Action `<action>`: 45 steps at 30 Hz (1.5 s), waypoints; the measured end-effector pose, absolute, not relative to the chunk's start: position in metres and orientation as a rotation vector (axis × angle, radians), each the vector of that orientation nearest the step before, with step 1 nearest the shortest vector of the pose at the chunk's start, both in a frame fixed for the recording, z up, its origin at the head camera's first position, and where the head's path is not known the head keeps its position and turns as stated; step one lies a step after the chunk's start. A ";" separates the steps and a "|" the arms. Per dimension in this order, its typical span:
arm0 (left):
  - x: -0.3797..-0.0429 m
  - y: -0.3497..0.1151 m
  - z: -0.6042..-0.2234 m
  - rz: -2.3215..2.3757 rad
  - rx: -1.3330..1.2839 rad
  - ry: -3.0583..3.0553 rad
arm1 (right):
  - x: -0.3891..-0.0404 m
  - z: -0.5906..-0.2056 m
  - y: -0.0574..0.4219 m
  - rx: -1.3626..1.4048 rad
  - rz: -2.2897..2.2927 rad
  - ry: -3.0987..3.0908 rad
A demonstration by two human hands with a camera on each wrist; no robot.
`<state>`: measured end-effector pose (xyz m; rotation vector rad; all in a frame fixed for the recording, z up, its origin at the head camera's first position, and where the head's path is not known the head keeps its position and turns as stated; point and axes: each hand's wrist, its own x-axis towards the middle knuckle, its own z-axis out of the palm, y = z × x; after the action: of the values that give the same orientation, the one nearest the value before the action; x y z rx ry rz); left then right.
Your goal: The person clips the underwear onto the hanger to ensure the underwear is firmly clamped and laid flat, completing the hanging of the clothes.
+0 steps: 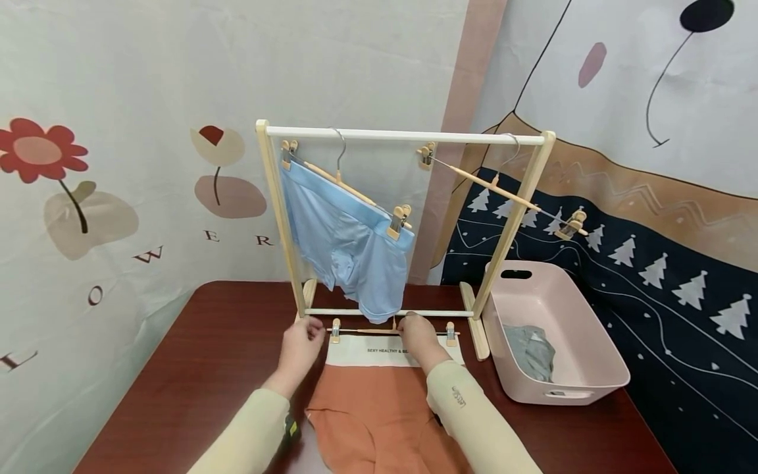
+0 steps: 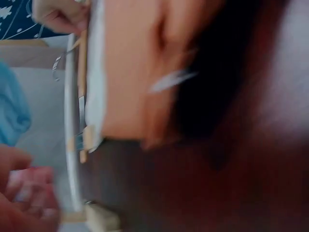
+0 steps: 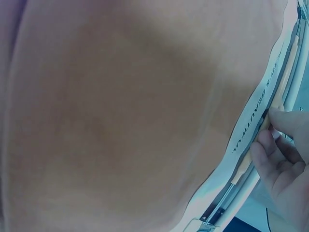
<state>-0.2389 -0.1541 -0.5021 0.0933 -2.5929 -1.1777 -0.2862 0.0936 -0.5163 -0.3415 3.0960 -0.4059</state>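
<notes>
A pair of orange underpants (image 1: 379, 408) with a white lettered waistband (image 1: 355, 352) hangs from a wooden clip hanger (image 1: 367, 331), low in front of the rack. Clips grip the waistband near both ends. My right hand (image 1: 422, 339) pinches the hanger's wooden bar (image 3: 285, 79) near its middle, thumb against fingers. Just off the hanger's left end is my left hand (image 1: 303, 345), fingers loosely bent; in the left wrist view this hand (image 2: 24, 193) is blurred and apart from the hanger, holding nothing. Light blue underpants (image 1: 349, 240) hang clipped on another hanger from the rack (image 1: 403, 135).
A bare clip hanger (image 1: 494, 187) hangs at the rack's right. Beside the rack, a pink basin (image 1: 574, 316) holds a crumpled grey cloth (image 1: 529, 352). The rack's feet (image 1: 476, 322) stand on the dark red-brown table (image 1: 195, 355), near its back edge.
</notes>
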 end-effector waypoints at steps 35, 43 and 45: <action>-0.232 -0.146 -0.517 -1.076 0.255 -2.972 | -0.277 -0.513 -0.023 -0.284 -0.731 2.821; -0.233 -0.146 -0.518 -1.103 0.261 -2.961 | -0.281 -0.513 -0.033 -0.170 -0.920 2.782; -0.234 -0.145 -0.518 -1.102 0.258 -2.954 | -0.280 -0.512 -0.033 -0.159 -0.948 2.799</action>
<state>-0.2336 -0.1452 -0.5180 0.2579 -2.9539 -1.1021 -0.2797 -0.0333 -0.5118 -0.1586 2.7991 -0.9479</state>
